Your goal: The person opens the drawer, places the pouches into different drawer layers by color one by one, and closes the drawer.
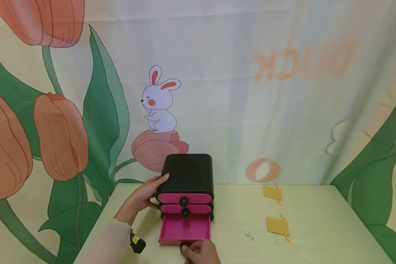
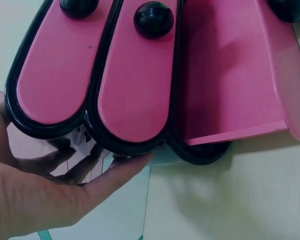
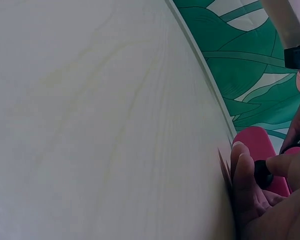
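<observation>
A small black drawer cabinet (image 1: 189, 172) with pink drawer fronts stands on the table. Its bottom drawer (image 1: 185, 229) is pulled out and has nothing in it; the two upper drawers (image 2: 136, 95) are closed. My left hand (image 1: 144, 193) holds the cabinet's left side, one digit over the top edge and the other fingers against the side wall. In front, my right hand (image 1: 202, 252) pinches the bottom drawer's round black knob (image 3: 262, 175) between thumb and fingers. Part of the right hand is cut off by the head view's lower edge.
Two small yellow drawstring pouches (image 1: 272, 193) lie on the table to the right of the cabinet. A printed curtain (image 1: 217, 91) hangs behind the table. Small dark marks (image 1: 249, 236) show on the tabletop.
</observation>
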The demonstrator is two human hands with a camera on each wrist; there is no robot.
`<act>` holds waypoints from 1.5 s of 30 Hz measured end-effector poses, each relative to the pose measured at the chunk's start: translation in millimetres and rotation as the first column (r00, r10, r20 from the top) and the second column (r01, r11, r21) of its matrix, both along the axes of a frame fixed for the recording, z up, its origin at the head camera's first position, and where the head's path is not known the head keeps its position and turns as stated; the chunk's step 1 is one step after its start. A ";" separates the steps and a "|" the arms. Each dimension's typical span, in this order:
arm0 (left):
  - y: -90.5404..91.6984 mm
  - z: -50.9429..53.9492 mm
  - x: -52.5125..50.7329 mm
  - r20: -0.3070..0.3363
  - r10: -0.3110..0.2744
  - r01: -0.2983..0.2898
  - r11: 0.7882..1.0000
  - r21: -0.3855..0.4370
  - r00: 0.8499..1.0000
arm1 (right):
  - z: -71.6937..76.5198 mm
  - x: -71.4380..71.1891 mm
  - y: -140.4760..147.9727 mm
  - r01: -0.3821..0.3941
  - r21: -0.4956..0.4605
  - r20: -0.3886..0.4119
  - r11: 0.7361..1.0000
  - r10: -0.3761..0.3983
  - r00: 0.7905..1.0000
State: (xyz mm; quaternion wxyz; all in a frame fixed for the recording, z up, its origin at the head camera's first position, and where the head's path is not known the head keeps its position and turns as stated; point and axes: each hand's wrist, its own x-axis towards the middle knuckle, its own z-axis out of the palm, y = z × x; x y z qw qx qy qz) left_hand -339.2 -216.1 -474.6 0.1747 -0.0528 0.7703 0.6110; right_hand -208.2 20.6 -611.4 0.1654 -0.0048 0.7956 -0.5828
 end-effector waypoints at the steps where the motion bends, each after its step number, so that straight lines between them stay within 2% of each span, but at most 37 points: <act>1: -0.2 -0.2 0.1 0.002 0.003 -0.003 1.000 0.001 1.000 | -0.1 -0.2 0.1 -0.001 0.010 -0.003 1.000 0.001 1.000; 7: -2.3 -2.5 2.5 0.007 0.013 -0.013 1.000 0.015 1.000 | -3.4 -0.9 1.3 -0.017 0.061 -0.034 0.998 0.019 0.999; 11: -2.8 -4.7 2.5 0.002 0.010 -0.010 1.000 0.017 1.000 | -1.7 0.7 6.5 -0.085 0.067 -0.055 0.994 0.088 0.995; 16: -2.9 -4.9 1.8 -0.005 0.014 -0.014 1.000 0.017 1.000 | 17.1 1.3 23.2 -0.175 0.026 -0.138 0.984 0.177 0.975; 19: -2.8 -4.4 1.3 -0.007 0.017 -0.017 1.000 0.016 1.000 | 31.4 -0.9 38.6 -0.205 -0.047 -0.140 0.978 0.197 0.970; 22: -2.5 -3.7 1.5 -0.007 0.019 -0.019 1.000 0.016 1.000 | 44.0 -6.2 58.5 -0.216 -0.092 -0.135 0.972 0.203 0.970; 26: -1.2 -2.4 2.1 -0.006 0.020 -0.020 1.000 0.019 1.000 | 54.3 -21.1 92.7 -0.199 -0.062 -0.200 0.978 0.183 0.963; 31: -0.9 -1.4 1.1 -0.010 0.023 -0.023 1.000 0.017 1.000 | 52.9 -48.1 140.4 -0.101 0.018 -0.312 0.995 0.102 0.945; 35: -1.5 -1.0 1.0 -0.015 0.021 -0.021 1.000 0.015 1.000 | 45.9 -70.8 179.6 0.048 0.061 -0.363 0.997 -0.022 0.932; 40: -0.8 -1.2 0.6 -0.018 0.014 -0.014 1.000 0.019 1.000 | 43.2 -98.3 229.2 0.221 0.109 -0.391 0.969 -0.163 0.906; 45: -0.7 -1.0 -0.1 -0.018 0.015 -0.015 1.000 0.016 1.000 | 39.4 -119.1 270.2 0.331 0.193 -0.406 0.923 -0.232 0.884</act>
